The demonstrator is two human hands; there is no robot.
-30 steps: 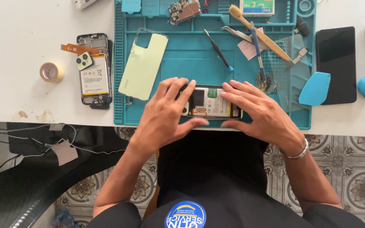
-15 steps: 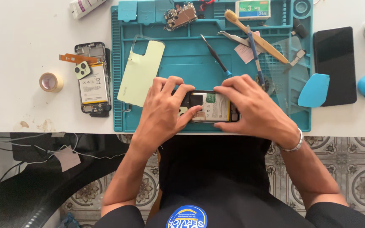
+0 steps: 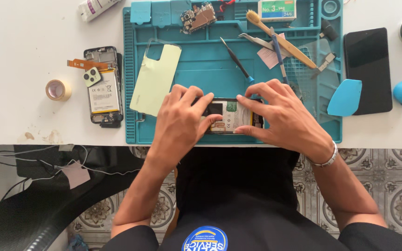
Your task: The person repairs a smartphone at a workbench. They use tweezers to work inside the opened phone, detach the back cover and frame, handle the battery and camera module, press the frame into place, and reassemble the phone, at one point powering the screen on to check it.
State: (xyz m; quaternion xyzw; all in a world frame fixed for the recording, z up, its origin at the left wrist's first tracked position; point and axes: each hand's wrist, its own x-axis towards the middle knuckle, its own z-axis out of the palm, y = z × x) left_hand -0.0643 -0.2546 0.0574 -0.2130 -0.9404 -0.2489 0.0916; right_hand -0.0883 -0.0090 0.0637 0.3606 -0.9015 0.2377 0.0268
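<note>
Both hands rest on an opened phone (image 3: 229,116) that lies near the front edge of a teal work mat (image 3: 201,65) on a white desk (image 3: 24,56). The left hand (image 3: 180,121) covers the phone's left end, its fingers curled over the top edge and the thumb pressed on the exposed inside, so it grips the phone rather than lying loose. The right hand (image 3: 287,118) grips the phone's right end the same way, fingertips bent down on the upper edge and the thumb along the lower edge; a metal bracelet (image 3: 326,158) sits on its wrist. Between the two hands the phone's inner parts show, with a pale battery label in the middle.

Just beyond the left hand, a pale green back cover (image 3: 157,79) lies tilted on the mat. Further left, off the mat, a second opened phone (image 3: 102,86) lies on the desk with an orange flat cable across its top, and a small roll of tape (image 3: 57,89) sits beside it. Beyond the right hand lie a dark thin tool (image 3: 236,60), a pair of tweezers (image 3: 257,42) and a wooden-handled brush (image 3: 280,39). To the right of the right hand a blue plastic pick (image 3: 345,97) leans over the mat's edge, touching a black phone screen (image 3: 366,69) that lies face up on the desk. A small circuit board (image 3: 198,16) sits at the mat's far side.
</note>
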